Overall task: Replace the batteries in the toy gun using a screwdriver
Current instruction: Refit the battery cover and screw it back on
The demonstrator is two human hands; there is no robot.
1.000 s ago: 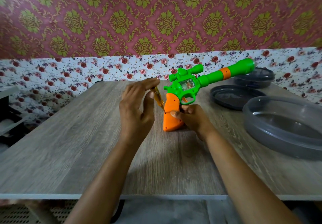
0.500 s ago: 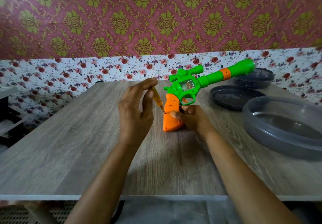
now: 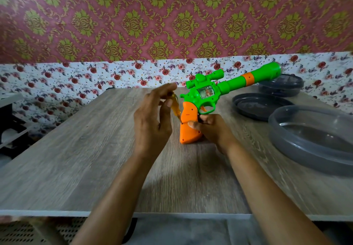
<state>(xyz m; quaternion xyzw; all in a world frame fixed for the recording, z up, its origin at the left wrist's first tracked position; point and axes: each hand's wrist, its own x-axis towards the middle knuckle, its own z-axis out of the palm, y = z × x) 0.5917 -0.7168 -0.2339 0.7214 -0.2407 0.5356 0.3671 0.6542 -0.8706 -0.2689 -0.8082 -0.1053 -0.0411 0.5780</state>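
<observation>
A green toy gun [image 3: 206, 94] with an orange grip [image 3: 188, 126] stands on its grip's butt on the wooden table [image 3: 86, 159], barrel pointing up to the right. My right hand [image 3: 212, 128] holds the grip from the right side, thumb on its face. My left hand [image 3: 152, 118] pinches a small screwdriver [image 3: 175, 108] with a clear yellow handle between thumb and fingers. Its tip rests against the left edge of the grip, at a small screw hole. No batteries are in sight.
Three dark grey plastic containers sit at the right: a large round tub [image 3: 313, 139] nearest, a flat lid [image 3: 257, 106] behind it, a lidded tub [image 3: 280, 85] at the back. A dark shelf [image 3: 9, 130] stands left of the table. The wall runs just behind.
My left thumb and fingers have shifted slightly around the screwdriver handle, as in a twist. The gun and my right hand have stayed where they were.
</observation>
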